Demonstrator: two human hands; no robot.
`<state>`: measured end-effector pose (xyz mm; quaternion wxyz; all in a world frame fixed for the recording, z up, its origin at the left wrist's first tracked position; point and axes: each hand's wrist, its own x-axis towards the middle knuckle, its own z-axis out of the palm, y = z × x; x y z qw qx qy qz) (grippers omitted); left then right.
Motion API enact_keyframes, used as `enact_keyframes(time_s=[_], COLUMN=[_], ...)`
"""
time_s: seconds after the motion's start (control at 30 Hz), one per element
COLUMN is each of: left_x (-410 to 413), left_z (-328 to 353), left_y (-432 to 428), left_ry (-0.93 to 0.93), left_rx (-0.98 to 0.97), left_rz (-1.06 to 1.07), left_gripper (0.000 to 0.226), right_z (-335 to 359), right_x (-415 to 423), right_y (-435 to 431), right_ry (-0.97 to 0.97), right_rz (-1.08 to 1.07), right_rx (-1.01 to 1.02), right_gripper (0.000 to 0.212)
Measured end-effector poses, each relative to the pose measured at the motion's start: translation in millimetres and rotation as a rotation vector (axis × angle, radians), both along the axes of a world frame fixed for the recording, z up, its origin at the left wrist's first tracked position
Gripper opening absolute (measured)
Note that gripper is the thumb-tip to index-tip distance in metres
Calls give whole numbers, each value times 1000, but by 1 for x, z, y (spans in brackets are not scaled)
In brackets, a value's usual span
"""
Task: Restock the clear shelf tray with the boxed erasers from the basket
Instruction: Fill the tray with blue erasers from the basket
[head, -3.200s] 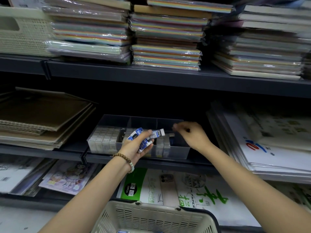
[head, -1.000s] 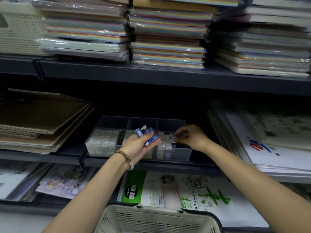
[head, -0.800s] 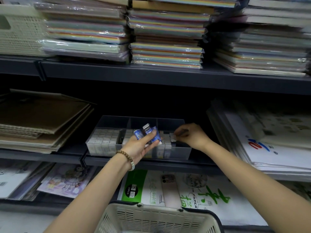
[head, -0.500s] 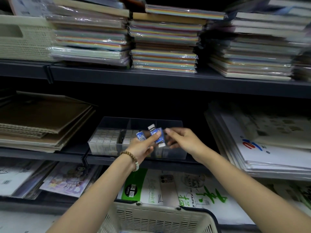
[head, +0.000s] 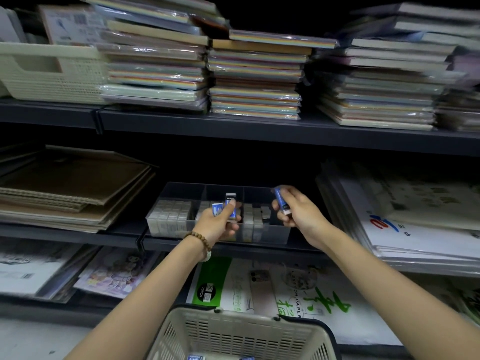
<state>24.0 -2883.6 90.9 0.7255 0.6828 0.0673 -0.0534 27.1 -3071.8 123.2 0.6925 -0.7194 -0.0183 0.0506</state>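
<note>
The boxed eraser (head: 281,201) I'm about to place is in the right hand (head: 298,211), pinched between thumb and curled fingers. Its blue sleeve is roughly upright, above the right end of the clear tray (head: 275,236) and not yet inside it. The left hand (head: 217,226) is closed round a small clutch of erasers (head: 226,207), two or three by my count, though motion blur keeps me from being sure. It hovers in front of the tray's middle section and hides much of it.

On progress, I'd judge the job past halfway. The left compartment (head: 171,215) is packed with rows standing on end. The right compartment (head: 253,220) has a few rows against its left divider and bare floor beyond, so I'd expect the stock to go there next. What's left is the one in the right hand, the clutch in the left, and whatever lies in the basket (head: 241,331) at the bottom of my view. There I can make out at least two blue boxes (head: 194,357) at the frame edge.

On the tray's shelf, brown card sheets (head: 70,188) lie to its left and large printed pads (head: 415,219) to its right. Stacks of coloured paper (head: 254,79) fill the shelf above, and sketch-paper packs (head: 285,289) lie below. A bead bracelet (head: 198,239) circles the left wrist.
</note>
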Motion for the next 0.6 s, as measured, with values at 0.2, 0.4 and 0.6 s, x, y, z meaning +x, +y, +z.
enact_keyframes(time_s=[0.2, 0.4, 0.6], left_x=[-1, -2, 1], left_z=[1, 0, -2], left_y=[4, 11, 1], left_ry=[32, 38, 1], left_rx=[-66, -204, -142], left_rz=[-165, -208, -291], left_gripper=[16, 26, 30], right_z=[0, 1, -3], right_x=[-2, -1, 3], right_y=[7, 11, 16], right_ry=[-69, -140, -132], right_rz=[146, 182, 181], right_rx=[-198, -115, -191], right_gripper=[17, 16, 24])
